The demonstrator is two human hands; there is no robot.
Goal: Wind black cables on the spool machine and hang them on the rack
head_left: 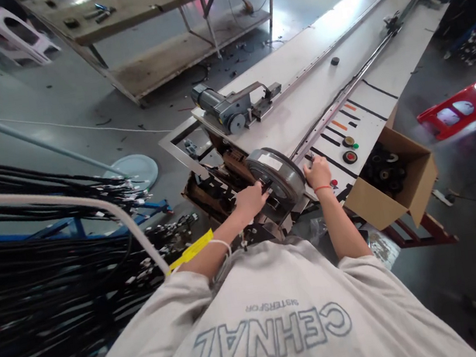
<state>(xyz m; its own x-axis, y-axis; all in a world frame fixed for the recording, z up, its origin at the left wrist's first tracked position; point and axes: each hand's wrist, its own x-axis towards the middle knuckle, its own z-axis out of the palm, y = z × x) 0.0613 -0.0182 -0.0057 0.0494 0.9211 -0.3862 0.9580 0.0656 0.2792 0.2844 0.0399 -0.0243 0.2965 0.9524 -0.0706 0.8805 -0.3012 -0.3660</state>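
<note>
A grey drum-like wheel [284, 175] with a white label stands upright at the near end of the long white workbench [295, 111]. My left hand [250, 203] is at the wheel's left face, its fingers closed by the dark hub; what they grip is hidden. On the wheel's other side, my right hand [319, 173] is closed in a pinch over the bench edge, with something small and dark at its fingertips that I cannot make out. A long dark rail [341, 95] runs from near the wheel to the bench's far end.
A motor unit [221, 107] is mounted at the bench's left edge. On the right are push buttons [350, 157] and an open cardboard box [415, 177] of black coiled parts. Bundles of black cables [57, 275] hang on a rack at left. A red stool [463, 109] lies at right.
</note>
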